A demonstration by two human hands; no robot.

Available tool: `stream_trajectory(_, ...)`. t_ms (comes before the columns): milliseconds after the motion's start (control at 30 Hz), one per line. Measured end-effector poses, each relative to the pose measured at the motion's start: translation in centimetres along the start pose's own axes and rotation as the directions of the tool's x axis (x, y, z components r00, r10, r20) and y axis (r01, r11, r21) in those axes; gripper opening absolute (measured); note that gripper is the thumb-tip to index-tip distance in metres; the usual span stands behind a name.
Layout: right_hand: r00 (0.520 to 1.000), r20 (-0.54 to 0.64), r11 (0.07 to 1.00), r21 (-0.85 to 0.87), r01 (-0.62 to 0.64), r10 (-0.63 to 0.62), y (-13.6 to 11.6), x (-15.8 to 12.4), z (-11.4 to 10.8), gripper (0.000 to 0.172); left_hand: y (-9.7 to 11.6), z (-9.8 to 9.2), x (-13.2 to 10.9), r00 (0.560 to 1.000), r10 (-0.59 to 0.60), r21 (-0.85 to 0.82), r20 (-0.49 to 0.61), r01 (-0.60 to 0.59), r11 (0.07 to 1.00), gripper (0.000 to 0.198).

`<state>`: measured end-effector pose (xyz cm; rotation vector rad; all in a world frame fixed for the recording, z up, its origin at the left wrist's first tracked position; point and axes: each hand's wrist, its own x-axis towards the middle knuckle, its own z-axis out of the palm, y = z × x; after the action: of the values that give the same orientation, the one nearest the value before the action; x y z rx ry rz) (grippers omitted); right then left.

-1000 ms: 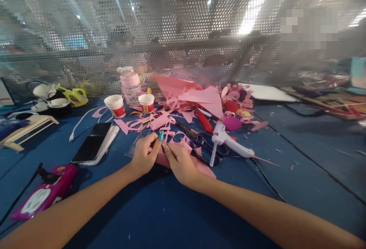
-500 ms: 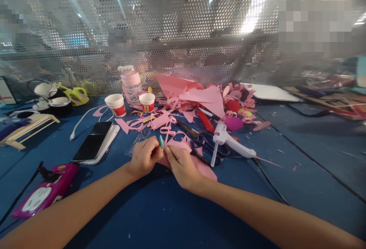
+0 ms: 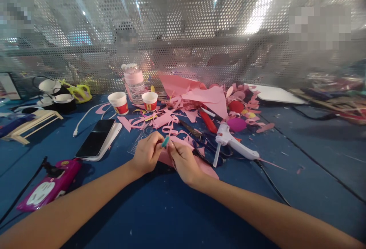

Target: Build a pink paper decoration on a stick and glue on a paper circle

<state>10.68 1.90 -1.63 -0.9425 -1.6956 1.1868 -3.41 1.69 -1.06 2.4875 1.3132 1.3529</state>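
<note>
Small teal piece (image 3: 165,142) being pinched between fingertips of left hand (image 3: 145,154), above pink paper (image 3: 207,169). Right hand (image 3: 183,162) being held close beside, fingers bunched; contents being hidden, grip cannot be told.

left hand (image 3: 147,153) | right hand (image 3: 183,162) | teal piece (image 3: 165,141) between | pink scraps (image 3: 162,120) beyond

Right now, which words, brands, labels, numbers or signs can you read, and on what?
No text is legible.
Left paper cups, right paper cup: marks on red, too small to read.
Purple box: marks on white patch, too blurred.
Clear sheet: fine markings, too small.
</note>
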Motion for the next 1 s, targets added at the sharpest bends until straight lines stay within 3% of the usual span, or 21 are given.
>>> stream_trajectory(167,1.000,0.007,0.997,-0.082,0.015,-0.014,-0.4,0.0,-0.1,0.042,0.0,0.4,0.2,0.998,-0.045,0.101,-0.039,0.049,0.994,0.020)
stream_trajectory(467,0.999,0.029,1.000,-0.004,-0.022,0.022,-0.7,-0.2,-0.1,0.044,0.0,0.0,0.2,0.983,0.181,0.166,-0.041,-0.172,0.971,0.018)
stream_trajectory(700,0.998,0.026,0.991,0.125,-0.056,0.053,-0.2,-0.2,-0.1,0.045,-0.2,0.3,0.2,0.964,0.258,0.181,-0.061,-0.244,0.953,0.020)
stream_trajectory(867,0.996,-0.037,0.968,0.243,-0.070,0.081,0.2,0.6,-0.4,0.049,0.7,0.1,-0.2,0.873,0.484,0.063,0.061,-0.487,0.871,0.018)
stream_trajectory(900,0.995,-0.036,0.962,0.261,-0.079,0.092,0.2,0.8,-0.4,0.049,0.8,0.0,-0.3,0.883,0.464,0.032,0.068,-0.467,0.884,0.017)
stream_trajectory(933,0.994,-0.028,0.957,0.277,-0.091,0.103,0.2,0.8,-0.4,0.049,0.8,0.0,-0.3,0.920,0.387,0.015,0.058,-0.389,0.921,0.018)
stream_trajectory(1000,0.993,-0.009,0.947,0.301,-0.113,0.121,0.2,0.8,-0.4,0.048,0.5,0.0,-0.3,0.994,0.112,0.006,-0.008,-0.112,0.994,0.021)
